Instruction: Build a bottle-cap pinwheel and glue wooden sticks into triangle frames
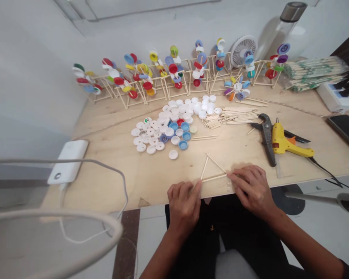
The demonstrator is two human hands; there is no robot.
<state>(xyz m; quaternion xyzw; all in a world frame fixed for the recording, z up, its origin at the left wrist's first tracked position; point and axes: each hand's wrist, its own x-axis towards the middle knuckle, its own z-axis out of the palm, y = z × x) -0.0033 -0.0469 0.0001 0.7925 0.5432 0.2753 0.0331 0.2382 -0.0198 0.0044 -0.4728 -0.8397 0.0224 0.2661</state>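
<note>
Three thin wooden sticks form a triangle point(214, 178) on the table near its front edge, with the tip pointing away from me. My left hand point(184, 205) has its fingers closed at the lower left corner. At the lower right corner, the fingertips of my right hand point(252, 190) pinch the sticks. Just beyond the triangle lie two loose sticks point(205, 137). A lone white bottle cap point(173, 155) rests to the upper left of my hands.
Several stick frames with coloured caps point(148, 83) line the back. White caps point(151, 135) and cut sticks point(238, 115) are spread mid-table. To the right lie pliers point(267, 135), a yellow glue gun point(282, 141) and a phone point(346, 130). A white power bank point(69, 159) with a cable sits left.
</note>
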